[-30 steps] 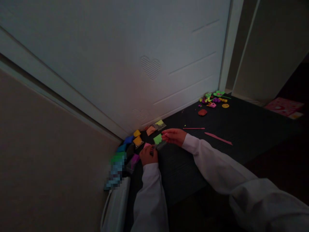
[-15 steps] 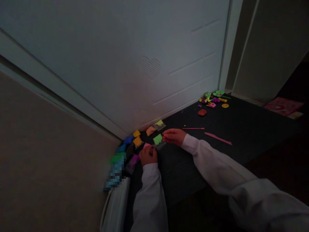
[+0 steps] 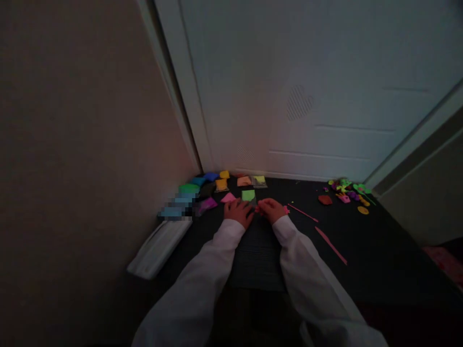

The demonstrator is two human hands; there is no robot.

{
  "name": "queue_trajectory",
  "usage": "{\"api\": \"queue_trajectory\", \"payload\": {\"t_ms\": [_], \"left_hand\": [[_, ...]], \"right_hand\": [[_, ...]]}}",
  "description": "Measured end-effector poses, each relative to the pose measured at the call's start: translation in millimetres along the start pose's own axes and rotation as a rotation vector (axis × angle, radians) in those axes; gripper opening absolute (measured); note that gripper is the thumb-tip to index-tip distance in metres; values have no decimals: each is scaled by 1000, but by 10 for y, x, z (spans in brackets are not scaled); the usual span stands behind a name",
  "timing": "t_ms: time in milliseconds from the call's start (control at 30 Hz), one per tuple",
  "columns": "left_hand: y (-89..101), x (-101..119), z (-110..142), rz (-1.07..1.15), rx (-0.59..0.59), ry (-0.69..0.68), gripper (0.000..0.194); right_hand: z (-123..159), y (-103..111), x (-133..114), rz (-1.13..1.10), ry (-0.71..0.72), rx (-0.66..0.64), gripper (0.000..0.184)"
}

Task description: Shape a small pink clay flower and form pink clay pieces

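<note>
My left hand [image 3: 238, 213] rests on the dark tabletop [image 3: 255, 255] with its fingers spread. Its fingertips are near a pink clay packet [image 3: 228, 197] and a light green clay packet [image 3: 248, 195] in a clear bag. Just to the right, my right hand [image 3: 273, 210] has its fingers pinched together over a small bright pink piece [image 3: 287, 210] that shows at both sides of the hand. The shape of that piece is mostly hidden. Beyond it lie a thin pink stick tool [image 3: 303, 212] and a pink modelling knife [image 3: 331, 245].
Coloured packets, including a purple one [image 3: 207, 205] and an orange one [image 3: 222, 185], lie at the back left. A long white packet [image 3: 159, 248] lies by the left wall. A red lump [image 3: 324, 199] and small clay figures [image 3: 349, 190] sit back right, before a white door [image 3: 253, 96].
The view has swung left and levelled. My left hand has gone from curled by the pink packet to spread fingers. A pink piece now shows at my right hand, which is lower on the table.
</note>
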State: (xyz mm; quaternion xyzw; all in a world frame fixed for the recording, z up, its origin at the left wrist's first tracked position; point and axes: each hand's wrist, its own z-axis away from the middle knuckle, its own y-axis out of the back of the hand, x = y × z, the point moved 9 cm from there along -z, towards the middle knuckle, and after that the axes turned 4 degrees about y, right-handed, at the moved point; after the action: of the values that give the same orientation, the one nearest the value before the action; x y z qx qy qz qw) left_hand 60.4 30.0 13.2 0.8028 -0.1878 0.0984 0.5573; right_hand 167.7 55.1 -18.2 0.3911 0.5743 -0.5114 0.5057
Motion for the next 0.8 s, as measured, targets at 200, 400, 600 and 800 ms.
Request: {"api": "queue_trajectory", "payload": {"t_ms": [200,400,600,800], "left_hand": [[-40,-47,-5,93,12,22,34],[45,-158,-29,315,54,57,26],[54,-142,43,620,-22,94,18],[-241,-128,81,1056,-281,290,26]], "right_hand": [[6,50,-17,106,38,23,34],[103,1,-70,185,61,31,31],[167,80,-103,260,97,55,29],[200,44,-88,291,126,40,29]]}}
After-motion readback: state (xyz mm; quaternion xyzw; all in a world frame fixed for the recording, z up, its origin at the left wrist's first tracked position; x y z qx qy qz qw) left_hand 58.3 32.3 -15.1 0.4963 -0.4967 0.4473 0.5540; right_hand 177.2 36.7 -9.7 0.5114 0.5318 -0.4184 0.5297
